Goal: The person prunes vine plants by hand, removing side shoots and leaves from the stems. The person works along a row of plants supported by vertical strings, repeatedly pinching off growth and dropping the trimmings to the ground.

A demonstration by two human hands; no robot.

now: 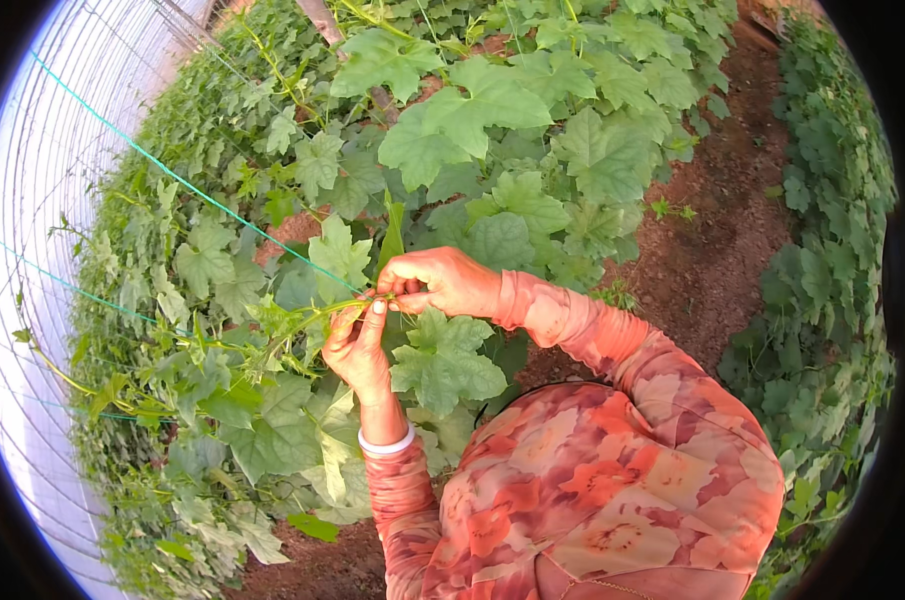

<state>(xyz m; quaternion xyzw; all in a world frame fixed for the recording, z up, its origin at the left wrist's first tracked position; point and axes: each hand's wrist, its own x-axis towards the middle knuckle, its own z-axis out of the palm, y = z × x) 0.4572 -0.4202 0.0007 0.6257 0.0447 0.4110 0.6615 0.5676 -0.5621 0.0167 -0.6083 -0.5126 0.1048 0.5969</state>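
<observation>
My left hand (359, 347) pinches a green vine stem (332, 307) between thumb and fingers. A teal twine (219, 204) slants down from the upper left and meets the stem at my fingertips. My right hand (441, 281) closes thumb against fingers at the same spot, touching the stem and twine. Which of the two it grips is partly hidden by the fingers. Small curled young leaves (272, 319) hang along the stem left of my hands. A broad lobed leaf (448, 360) lies just below my right hand.
Dense leafy vines (490, 112) fill the ground ahead. Another twine (62, 281) runs across the left. A wooden post (321, 19) stands at the top. A reddish soil path (730, 187) separates the rows at right. Ribbed translucent sheeting (32, 375) borders the left side.
</observation>
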